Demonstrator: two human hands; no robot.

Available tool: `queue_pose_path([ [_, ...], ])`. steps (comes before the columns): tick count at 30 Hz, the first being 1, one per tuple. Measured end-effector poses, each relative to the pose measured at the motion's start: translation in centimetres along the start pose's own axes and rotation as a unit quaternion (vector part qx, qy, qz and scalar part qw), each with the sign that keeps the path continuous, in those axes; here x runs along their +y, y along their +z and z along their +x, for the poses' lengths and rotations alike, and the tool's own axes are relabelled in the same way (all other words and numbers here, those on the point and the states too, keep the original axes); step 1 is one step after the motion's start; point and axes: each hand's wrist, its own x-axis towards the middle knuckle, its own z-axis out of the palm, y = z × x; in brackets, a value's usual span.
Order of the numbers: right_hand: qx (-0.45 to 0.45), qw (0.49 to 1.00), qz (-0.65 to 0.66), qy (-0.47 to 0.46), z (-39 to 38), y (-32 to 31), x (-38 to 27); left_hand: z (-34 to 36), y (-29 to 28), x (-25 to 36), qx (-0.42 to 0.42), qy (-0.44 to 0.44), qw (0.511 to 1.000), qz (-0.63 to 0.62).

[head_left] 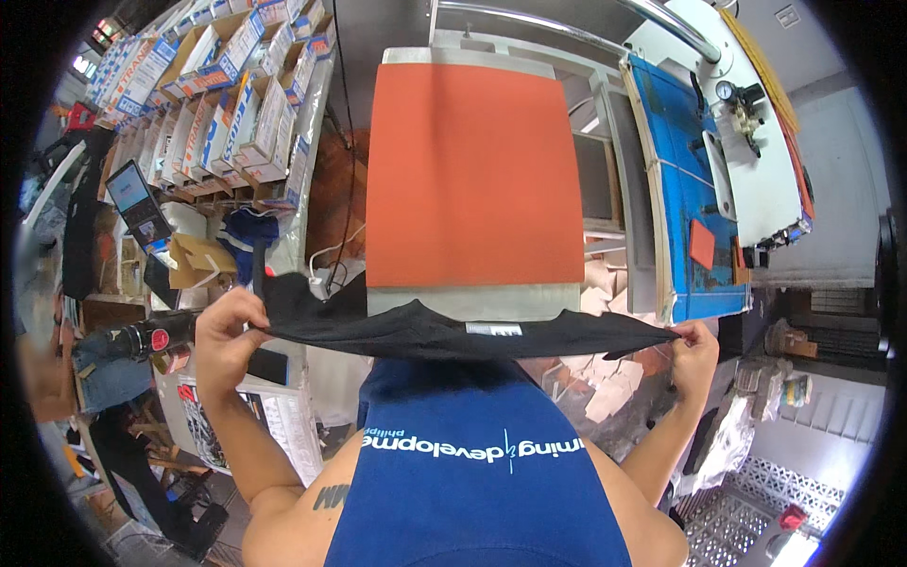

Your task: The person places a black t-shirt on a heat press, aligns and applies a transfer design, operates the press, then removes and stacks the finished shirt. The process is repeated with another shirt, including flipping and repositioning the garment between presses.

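The left hand (227, 333) and right hand (694, 355) each pinch an end of a black cloth (397, 333), stretched along the near edge of an orange pad (472, 180). Past the pad's right edge: a blue board (675, 203); past its left, cardboard boxes (213, 123); beyond its far right corner, a metal bar (673, 27).

- Rows of open cardboard boxes (265, 132), white with blue and orange print, at upper left
- An open laptop (137, 203) to their lower left
- A small brown carton (200, 260), flaps open, just beside a dark blue cloth (248, 230)
- Pale paper sheets (609, 389) scattered on the floor at right
- A round pressure gauge (726, 91) at upper right
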Motion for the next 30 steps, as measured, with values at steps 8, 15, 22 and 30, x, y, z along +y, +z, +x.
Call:
queue_pose_path([
  [8, -0.133, 0.949, 0.267, -0.098, 3.7, -5.1, -0.4, -0.2, 0.0, 1.2, -0.019, 0.121, 0.959, -0.256],
  [15, 0.057, 0.951, 0.018, -0.304, 18.2, -10.6, -11.1, 14.7, -6.1, 10.0, 0.284, 0.216, 0.919, 0.167],
  [22, 0.118, 0.926, -0.252, -0.257, 37.5, -0.3, -18.8, 35.0, -5.9, 7.7, 0.258, 0.181, 0.843, 0.437],
  [30, -0.047, 0.949, 0.292, 0.109, 47.0, 17.1, -16.0, 45.4, 2.6, -4.1, 0.247, -0.129, 0.952, -0.130],
])
